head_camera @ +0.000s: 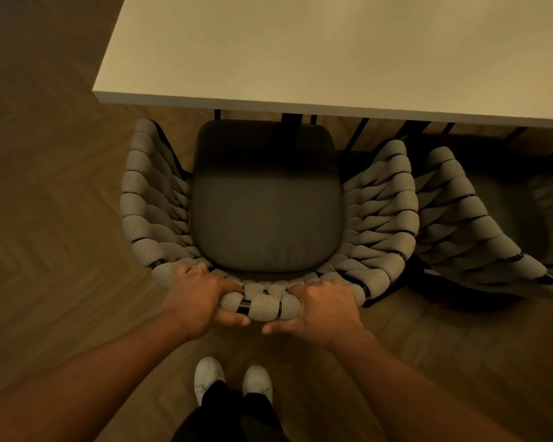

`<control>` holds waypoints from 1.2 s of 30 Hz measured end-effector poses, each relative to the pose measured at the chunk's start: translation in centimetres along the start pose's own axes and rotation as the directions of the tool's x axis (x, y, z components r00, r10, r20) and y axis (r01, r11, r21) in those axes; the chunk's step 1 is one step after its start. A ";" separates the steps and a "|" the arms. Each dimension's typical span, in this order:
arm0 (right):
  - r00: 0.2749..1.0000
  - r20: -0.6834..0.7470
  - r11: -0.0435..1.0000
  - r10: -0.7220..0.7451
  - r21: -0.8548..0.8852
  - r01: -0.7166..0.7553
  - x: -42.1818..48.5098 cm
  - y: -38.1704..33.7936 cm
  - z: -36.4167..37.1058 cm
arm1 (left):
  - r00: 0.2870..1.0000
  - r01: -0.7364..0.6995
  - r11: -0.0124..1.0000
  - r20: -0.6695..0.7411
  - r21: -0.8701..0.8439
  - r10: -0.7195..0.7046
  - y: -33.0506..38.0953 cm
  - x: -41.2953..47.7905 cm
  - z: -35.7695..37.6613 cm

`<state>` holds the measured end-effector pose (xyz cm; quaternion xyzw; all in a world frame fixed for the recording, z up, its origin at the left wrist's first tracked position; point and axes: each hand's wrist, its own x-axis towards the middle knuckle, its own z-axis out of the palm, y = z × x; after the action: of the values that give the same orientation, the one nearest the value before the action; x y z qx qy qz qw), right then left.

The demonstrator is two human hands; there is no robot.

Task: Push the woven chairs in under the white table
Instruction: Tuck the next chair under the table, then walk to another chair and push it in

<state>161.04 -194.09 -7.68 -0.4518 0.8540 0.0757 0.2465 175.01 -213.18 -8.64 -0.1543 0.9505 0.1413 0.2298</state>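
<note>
Woven grey rope chair point(377, 218) fronts white rectangular table point(300, 59), dark seat clear of edge. Left hand point(198, 298), right hand point(326, 306) clenched on backrest rim, positioned for straight push.

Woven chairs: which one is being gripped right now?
The woven chair in the centre, at the table's left corner: the left hand and right hand both clasp its back rail. The second chair, at the right edge, is untouched.
</note>
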 end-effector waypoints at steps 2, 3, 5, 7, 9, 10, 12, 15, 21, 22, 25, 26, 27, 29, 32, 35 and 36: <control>1.000 0.005 1.000 -0.004 0.001 0.004 0.0 0.2 -0.1 | 1.000 0.013 1.000 0.001 -0.022 -0.013 0.2 -0.1 0.0; 1.000 0.015 1.000 -0.004 0.003 0.004 0.0 0.2 -0.1 | 1.000 0.020 1.000 0.005 -0.024 -0.019 0.3 -0.1 0.0; 1.000 0.024 1.000 -0.011 0.005 0.011 -0.1 0.4 0.0 | 1.000 0.027 0.999 0.006 -0.018 -0.027 0.5 -0.1 0.0; 1.000 0.021 1.000 -0.017 0.009 0.017 -0.1 0.5 0.2 | 1.000 0.018 1.000 -0.003 -0.025 -0.018 0.7 -0.2 -0.1; 1.000 0.015 1.000 -0.019 0.010 0.019 -0.1 0.5 0.4 | 1.000 0.004 1.000 -0.001 -0.027 -0.004 0.7 -0.2 -0.1; 1.000 0.014 1.000 -0.021 0.010 0.021 -0.1 0.5 0.4 | 1.000 0.005 0.999 0.005 -0.044 -0.005 0.7 -0.3 -0.1; 0.999 0.027 1.000 -0.021 0.009 0.021 -0.1 0.5 0.2 | 0.999 0.014 0.995 0.040 -0.098 -0.010 0.4 -0.3 -0.2; 0.993 0.112 0.995 -0.040 0.097 0.029 0.5 0.7 -0.5 | 0.998 0.013 0.970 0.056 -0.242 0.001 0.1 -0.3 -1.2; 0.980 0.197 0.892 -0.004 0.444 -0.086 2.6 0.1 -1.8 | 0.994 0.003 0.858 -0.092 -0.513 -0.058 -1.3 -1.1 -4.5; 0.985 0.172 0.884 0.009 0.458 -0.089 3.0 -0.5 -1.8 | 0.993 0.006 0.856 -0.097 -0.517 -0.065 -1.8 -1.2 -5.0; 0.994 0.110 0.877 0.024 0.476 -0.073 4.7 -3.3 -2.7 | 0.988 0.022 0.828 -0.112 -0.561 -0.102 -4.6 -1.5 -6.5; 0.996 0.090 0.874 0.018 0.483 -0.060 5.5 -4.6 -3.1 | 0.985 0.023 0.811 -0.127 -0.584 -0.120 -5.9 -1.8 -7.0; 0.997 0.075 0.871 0.012 0.489 -0.047 6.2 -5.8 -3.5 | 0.980 0.026 0.797 -0.141 -0.604 -0.138 -7.2 -1.9 -7.3; 0.999 0.039 0.864 -0.010 0.503 -0.011 7.8 -8.8 -4.5 | 0.968 0.029 0.789 -0.179 -0.614 -0.175 -10.2 -2.5 -7.9; 1.000 -0.029 0.850 0.002 0.527 0.014 10.3 -13.6 -6.1 | 0.958 0.026 0.784 -0.209 -0.620 -0.197 -15.2 -3.4 -8.7; 0.998 -0.059 0.829 0.023 0.560 0.014 12.7 -18.8 -8.1 | 0.959 0.022 0.776 -0.205 -0.631 -0.194 -20.8 -4.1 -9.5; 0.997 -0.069 0.820 0.035 0.573 0.011 13.4 -20.5 -8.5 | 0.959 0.023 0.774 -0.204 -0.632 -0.195 -22.5 -4.4 -9.7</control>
<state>168.32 -218.79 -4.89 -0.3540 0.8490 -0.1998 0.3374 182.98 -236.00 -2.64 -0.2938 0.8608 0.4127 0.0482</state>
